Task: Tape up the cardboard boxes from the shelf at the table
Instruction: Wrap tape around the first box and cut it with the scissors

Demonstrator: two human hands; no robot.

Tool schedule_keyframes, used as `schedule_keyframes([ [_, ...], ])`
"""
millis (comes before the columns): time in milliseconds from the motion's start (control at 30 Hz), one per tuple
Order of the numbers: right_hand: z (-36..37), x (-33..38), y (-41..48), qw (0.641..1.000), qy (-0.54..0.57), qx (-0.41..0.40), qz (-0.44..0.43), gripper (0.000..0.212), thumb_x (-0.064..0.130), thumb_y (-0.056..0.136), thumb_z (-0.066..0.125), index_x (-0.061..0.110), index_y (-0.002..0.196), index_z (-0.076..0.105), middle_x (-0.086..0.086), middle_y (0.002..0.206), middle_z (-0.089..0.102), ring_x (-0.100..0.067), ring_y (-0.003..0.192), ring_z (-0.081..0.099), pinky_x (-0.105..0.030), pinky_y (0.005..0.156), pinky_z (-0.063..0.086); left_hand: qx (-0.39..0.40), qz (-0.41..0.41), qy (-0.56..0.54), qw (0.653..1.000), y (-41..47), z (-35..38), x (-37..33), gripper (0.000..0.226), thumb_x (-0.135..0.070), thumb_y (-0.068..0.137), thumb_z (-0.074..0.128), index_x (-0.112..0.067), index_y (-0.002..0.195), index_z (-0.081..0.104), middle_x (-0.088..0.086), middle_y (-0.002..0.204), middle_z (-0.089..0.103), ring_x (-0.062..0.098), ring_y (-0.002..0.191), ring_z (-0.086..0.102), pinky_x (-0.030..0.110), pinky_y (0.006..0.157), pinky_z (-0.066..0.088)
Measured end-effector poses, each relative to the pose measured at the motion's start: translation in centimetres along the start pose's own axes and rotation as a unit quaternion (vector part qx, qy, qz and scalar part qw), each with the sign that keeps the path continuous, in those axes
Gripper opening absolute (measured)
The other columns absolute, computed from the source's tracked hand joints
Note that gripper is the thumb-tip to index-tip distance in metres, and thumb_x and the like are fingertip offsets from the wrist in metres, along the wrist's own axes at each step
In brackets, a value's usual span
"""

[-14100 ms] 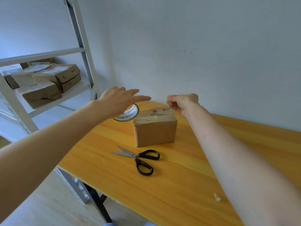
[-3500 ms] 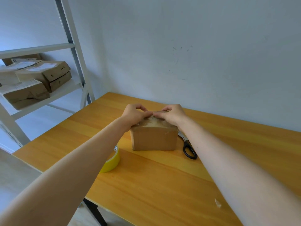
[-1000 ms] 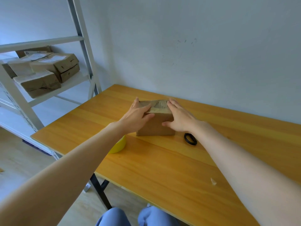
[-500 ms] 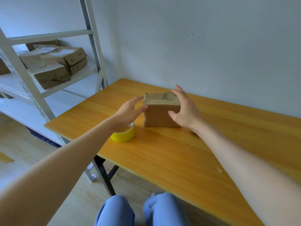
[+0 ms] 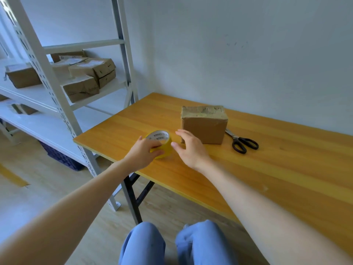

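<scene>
Behind the left hand, tape roll sits half-hidden.

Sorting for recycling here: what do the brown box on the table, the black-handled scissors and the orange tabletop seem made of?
Brown box: matte cardboard, creased edges, wrinkled tape on top. Black-handled scissors: shiny grey blades, likely steel; handles look plastic. Orange tabletop: smooth wood-grain stripes, possibly laminate rather than solid wood.

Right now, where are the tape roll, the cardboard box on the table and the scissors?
tape roll (image 5: 168, 144), head view, on its yellow outer side.
cardboard box (image 5: 203, 131), head view, middle of the plain face nearest the camera.
scissors (image 5: 237, 140), head view, where the black handles meet.
</scene>
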State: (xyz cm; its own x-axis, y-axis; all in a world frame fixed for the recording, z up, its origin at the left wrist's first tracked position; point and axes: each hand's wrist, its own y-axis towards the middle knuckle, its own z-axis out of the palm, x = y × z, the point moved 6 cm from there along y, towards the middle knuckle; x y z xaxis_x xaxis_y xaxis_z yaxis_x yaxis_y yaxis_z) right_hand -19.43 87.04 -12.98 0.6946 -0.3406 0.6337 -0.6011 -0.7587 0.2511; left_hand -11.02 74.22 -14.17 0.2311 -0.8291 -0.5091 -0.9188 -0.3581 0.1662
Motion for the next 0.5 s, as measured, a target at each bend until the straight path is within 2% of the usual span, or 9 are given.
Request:
schedule_keyframes([
  [33, 0.1, 0.3, 0.1, 1.0, 0.018, 0.011, 0.009, 0.054, 0.029, 0.101, 0.051, 0.009, 0.149, 0.037, -0.002, 0.157, 0.032, -0.016, 0.145, 0.028, -0.029, 0.117, 0.022, 0.0, -0.002, -0.065, 0.998, -0.2, -0.4, -0.3, 0.024, -0.025, 0.092, 0.063, -0.006, 0.106, 0.07, 0.013, 0.103, 0.07, 0.024, 0.09, 0.061, 0.033, 0.096, 0.044],
  [100, 0.1, 0.7, 0.4, 0.999, 0.045, 0.017, 0.021, 0.057, 0.03, 0.102, 0.05, 0.011, 0.152, 0.031, -0.001, 0.148, 0.045, -0.013, 0.136, 0.04, -0.026, 0.113, 0.031, 0.007, -0.005, -0.159, 0.987, -0.3, -1.1, -1.0, 0.02, -0.023, 0.089, 0.067, -0.004, 0.095, 0.072, 0.019, 0.088, 0.066, 0.021, 0.069, 0.05, 0.025, 0.066, 0.042],
  [133, 0.0, 0.8, 0.4, 0.998, 0.056, 0.01, 0.025, 0.056, 0.028, 0.102, 0.049, 0.012, 0.153, 0.031, 0.007, 0.127, 0.057, -0.005, 0.118, 0.051, -0.018, 0.101, 0.039, 0.002, -0.008, -0.182, 0.983, -0.3, -1.4, -1.1, 0.02, -0.022, 0.089, 0.067, -0.003, 0.094, 0.072, 0.021, 0.087, 0.065, 0.019, 0.068, 0.048, 0.025, 0.063, 0.039],
  [167, -0.3, 1.0, 0.4, 0.998, 0.056, -0.001, 0.024, 0.055, 0.026, 0.103, 0.048, 0.012, 0.153, 0.03, 0.018, 0.101, 0.054, 0.003, 0.095, 0.052, -0.011, 0.085, 0.039, -0.003, -0.012, -0.198, 0.98, -0.3, -1.8, -1.2, 0.019, -0.022, 0.089, 0.067, -0.004, 0.094, 0.072, 0.021, 0.085, 0.064, 0.017, 0.067, 0.046, 0.024, 0.062, 0.038],
  [200, -0.4, 1.1, 0.4, 0.998, 0.051, -0.011, 0.017, 0.053, 0.023, 0.103, 0.047, 0.012, 0.152, 0.031, 0.021, 0.091, 0.048, 0.005, 0.085, 0.048, -0.009, 0.078, 0.037, -0.01, -0.016, -0.211, 0.977, -0.4, -2.1, -1.4, 0.018, -0.022, 0.089, 0.067, -0.005, 0.094, 0.073, 0.019, 0.08, 0.062, 0.015, 0.064, 0.044, 0.022, 0.059, 0.037],
  [233, -0.5, 1.4, 0.3, 0.999, 0.044, -0.02, 0.005, 0.051, 0.021, 0.104, 0.046, 0.011, 0.152, 0.033, 0.019, 0.101, 0.055, 0.004, 0.094, 0.052, -0.008, 0.084, 0.037, -0.018, -0.022, -0.224, 0.974, -0.4, -2.4, -1.6, 0.018, -0.022, 0.09, 0.067, -0.006, 0.094, 0.073, 0.015, 0.074, 0.058, 0.013, 0.061, 0.041, 0.019, 0.055, 0.035],
  [267, -0.6, 1.6, 0.2, 0.999, 0.037, -0.027, -0.015, 0.049, 0.019, 0.104, 0.046, 0.01, 0.151, 0.034, 0.008, 0.126, 0.059, -0.003, 0.117, 0.053, -0.013, 0.098, 0.037, -0.03, -0.03, -0.237, 0.971, -0.4, -2.7, -1.5, 0.018, -0.022, 0.09, 0.066, -0.006, 0.094, 0.073, 0.01, 0.071, 0.055, 0.011, 0.059, 0.038, 0.017, 0.052, 0.033],
  [333, -0.7, 2.3, -0.3, 0.997, 0.017, -0.044, -0.058, 0.047, 0.016, 0.104, 0.045, 0.01, 0.15, 0.035, -0.002, 0.154, 0.038, -0.013, 0.143, 0.033, -0.024, 0.116, 0.028, -0.045, -0.042, -0.266, 0.962, -0.3, -3.0, -1.4, 0.017, -0.024, 0.089, 0.067, -0.008, 0.093, 0.073, 0.007, 0.073, 0.056, 0.012, 0.062, 0.04, 0.02, 0.057, 0.035],
  [500, -0.9, 3.9, -1.5, 0.977, -0.069, -0.097, -0.179, 0.044, 0.01, 0.102, 0.048, 0.008, 0.146, 0.043, -0.005, 0.155, 0.036, -0.017, 0.143, 0.033, -0.023, 0.11, 0.029, -0.046, -0.032, -0.317, 0.947, -0.6, -3.5, -1.5, 0.026, -0.033, 0.084, 0.072, -0.013, 0.1, 0.073, 0.006, 0.088, 0.071, 0.026, 0.078, 0.057, 0.036, 0.076, 0.045],
])
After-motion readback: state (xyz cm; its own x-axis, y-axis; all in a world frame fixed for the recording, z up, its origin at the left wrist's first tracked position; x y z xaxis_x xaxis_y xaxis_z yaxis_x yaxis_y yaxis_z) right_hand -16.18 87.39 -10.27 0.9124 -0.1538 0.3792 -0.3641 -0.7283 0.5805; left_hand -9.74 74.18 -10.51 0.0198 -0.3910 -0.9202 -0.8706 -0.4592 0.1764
